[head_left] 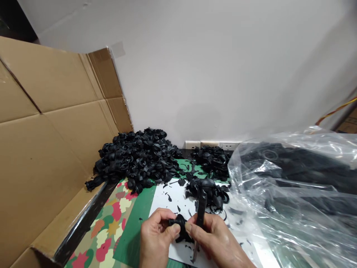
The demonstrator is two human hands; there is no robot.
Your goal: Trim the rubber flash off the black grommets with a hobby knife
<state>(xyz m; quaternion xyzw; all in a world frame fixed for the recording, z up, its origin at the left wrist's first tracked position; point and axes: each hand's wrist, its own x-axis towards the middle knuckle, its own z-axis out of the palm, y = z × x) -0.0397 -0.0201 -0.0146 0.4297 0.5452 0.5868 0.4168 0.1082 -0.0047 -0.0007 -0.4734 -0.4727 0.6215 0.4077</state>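
At the bottom centre, my left hand (pixel 157 236) pinches a black ribbed rubber piece (pixel 181 223) between thumb and fingers. My right hand (pixel 210 234) touches the piece's right side with its thumb and fingertips. The same hand also holds a slim dark tool (pixel 201 208), its dark handle pointing up and its thin metal end pointing down. Both hands are over a white sheet (pixel 174 193) scattered with black scraps. Just beyond them lies a small heap of black rubber pieces (pixel 209 191).
A large pile of black ribbed parts (pixel 142 156) sits at back left beside a cardboard sheet (pixel 55 130). Another black heap (pixel 212 158) is near the wall sockets (pixel 227 146). A clear plastic bag (pixel 292 186) with dark contents fills the right side.
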